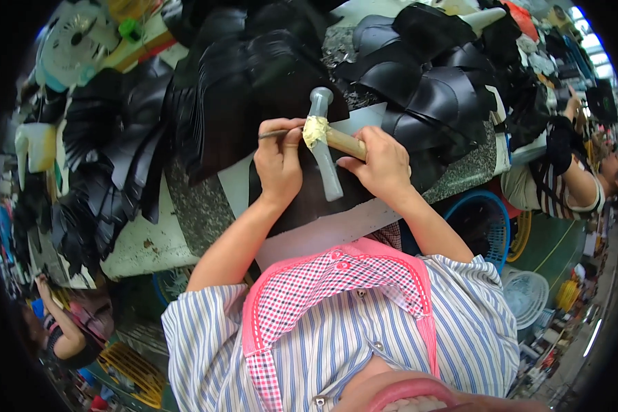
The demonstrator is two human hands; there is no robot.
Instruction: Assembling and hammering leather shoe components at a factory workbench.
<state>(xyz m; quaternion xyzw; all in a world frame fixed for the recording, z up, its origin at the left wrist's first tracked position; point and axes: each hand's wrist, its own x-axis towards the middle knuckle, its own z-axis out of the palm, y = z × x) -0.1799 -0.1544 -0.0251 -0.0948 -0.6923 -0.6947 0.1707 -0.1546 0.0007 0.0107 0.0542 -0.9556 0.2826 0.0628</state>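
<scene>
My right hand (386,161) is closed around the wooden handle of a hammer (327,175). Its grey metal head stands across the handle, with a pale yellow wrapping where the two meet. Close by on the left, my left hand (279,161) pinches a thin dark rod-like piece; the far end of this piece passes behind the hammer. Under both hands lies a dark sheet, with a pale strip (326,225) along the table edge nearest me. Just beyond the hands rises a thick stack of black leather-like sheets (237,103).
More black curved pieces (432,96) are heaped at the right, others (120,137) at the left. A white fan (75,41) and a milky container (40,147) stand far left. Below the table's right edge is a blue basket (505,230). People (587,182) (65,336) sit on both sides.
</scene>
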